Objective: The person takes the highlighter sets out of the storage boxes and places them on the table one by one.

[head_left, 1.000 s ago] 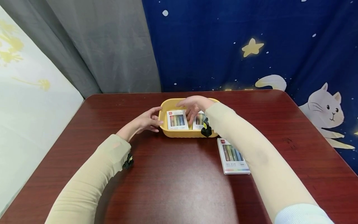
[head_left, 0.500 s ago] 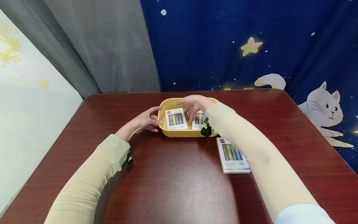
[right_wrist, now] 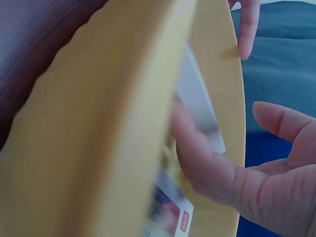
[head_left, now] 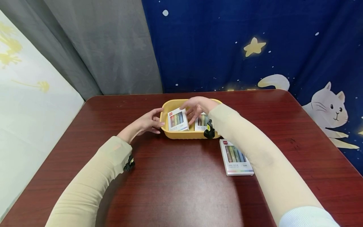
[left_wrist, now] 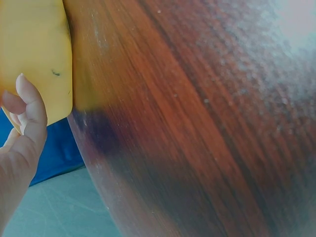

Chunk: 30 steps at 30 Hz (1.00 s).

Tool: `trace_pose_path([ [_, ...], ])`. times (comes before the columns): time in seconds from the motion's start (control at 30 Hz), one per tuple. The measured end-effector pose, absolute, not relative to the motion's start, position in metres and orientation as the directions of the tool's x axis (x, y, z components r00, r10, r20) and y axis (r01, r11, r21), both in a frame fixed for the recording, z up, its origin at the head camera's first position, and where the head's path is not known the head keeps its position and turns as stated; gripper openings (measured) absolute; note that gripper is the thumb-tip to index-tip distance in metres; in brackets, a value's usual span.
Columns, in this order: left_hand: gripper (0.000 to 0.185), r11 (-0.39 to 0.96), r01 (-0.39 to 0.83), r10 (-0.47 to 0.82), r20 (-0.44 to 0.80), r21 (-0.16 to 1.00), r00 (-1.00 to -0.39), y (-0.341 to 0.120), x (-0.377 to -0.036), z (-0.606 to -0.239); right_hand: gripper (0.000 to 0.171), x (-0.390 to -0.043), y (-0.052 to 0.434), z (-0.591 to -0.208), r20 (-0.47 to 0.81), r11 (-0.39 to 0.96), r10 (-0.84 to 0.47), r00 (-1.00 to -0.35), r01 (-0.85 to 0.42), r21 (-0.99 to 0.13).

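Note:
Near the far edge of the table, a yellow plastic basket holds two white crayon boxes with clear windows. My left hand grips the basket's left end, with the thumb towards the front and fingers towards the back. Over the basket, my right hand holds the left crayon box by its right edge, which is tilted up. In the right wrist view, bent fingers reach against this box, while another digit stands apart above it. The second crayon box lies at the right, partly hidden by the right wrist.
A third crayon box lies flat on the reddish-brown table, partly under the right forearm. A blue star-patterned curtain and a grey curtain hang behind the table. A white panel stands at the left.
The left crayon box has gone from lying nearly flat to tilted, its right side rising towards the right hand. The left hand keeps its place on the basket.

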<state>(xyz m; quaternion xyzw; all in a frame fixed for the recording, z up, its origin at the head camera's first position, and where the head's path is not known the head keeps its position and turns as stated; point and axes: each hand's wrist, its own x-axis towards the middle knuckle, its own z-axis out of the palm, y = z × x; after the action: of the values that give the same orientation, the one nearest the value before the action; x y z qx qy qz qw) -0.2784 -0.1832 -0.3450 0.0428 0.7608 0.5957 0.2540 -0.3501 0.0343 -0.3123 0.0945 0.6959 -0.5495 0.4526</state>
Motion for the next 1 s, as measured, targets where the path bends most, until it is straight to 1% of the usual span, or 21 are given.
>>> trace_pose_path([
  [0.1,0.075,0.289,-0.237,0.367,-0.336,0.928,-0.867,-0.184,-0.278,-0.345,0.043,-0.350,0.033,-0.315,-0.743,0.380,-0.371,-0.557,0.639,-0.669],
  [0.2,0.076,0.294,-0.239,0.366,-0.339,0.926,-0.867,-0.184,-0.278,-0.345,0.041,-0.351,0.032,-0.318,-0.747,0.377,-0.373,-0.550,0.646,-0.664],
  [0.5,0.075,0.287,-0.237,0.369,-0.336,0.928,-0.867,-0.184,-0.277,-0.344,0.041,-0.347,0.032,-0.324,-0.740,0.376,-0.422,-0.524,0.641,-0.669],
  [1.0,0.075,0.281,-0.247,0.365,-0.341,0.927,-0.866,-0.183,-0.277,-0.344,0.046,-0.348,0.036,-0.320,-0.723,0.301,-0.448,-0.526,0.673,-0.676],
])
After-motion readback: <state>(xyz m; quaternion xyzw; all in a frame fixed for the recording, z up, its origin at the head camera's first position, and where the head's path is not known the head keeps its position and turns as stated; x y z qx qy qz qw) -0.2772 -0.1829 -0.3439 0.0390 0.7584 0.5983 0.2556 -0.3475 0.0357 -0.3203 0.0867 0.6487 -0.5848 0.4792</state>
